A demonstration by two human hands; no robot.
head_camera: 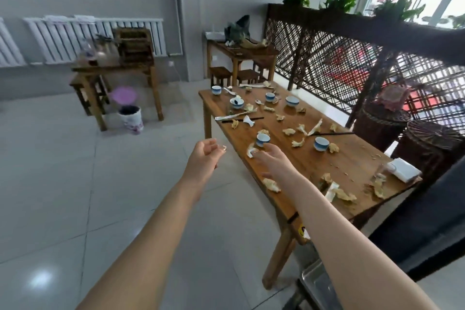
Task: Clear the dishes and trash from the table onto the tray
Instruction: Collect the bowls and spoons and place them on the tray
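The long wooden table carries blue-and-white bowls, small cups, spoons, black chopsticks, torn white wrappers and several crumpled tissue scraps. My right hand reaches over the near left part of the table with fingers spread, its fingertips at the white wrapper beside a cup. My left hand hovers over the floor just left of the table edge, fingers curled, pinching a small pale scrap. A corner of the metal tray shows at the bottom, under my right forearm.
A clear glass and a white napkin pack sit at the table's near right corner. A dark lattice screen and wicker stools line the far side. A white bucket and other wooden tables stand across the tiled floor.
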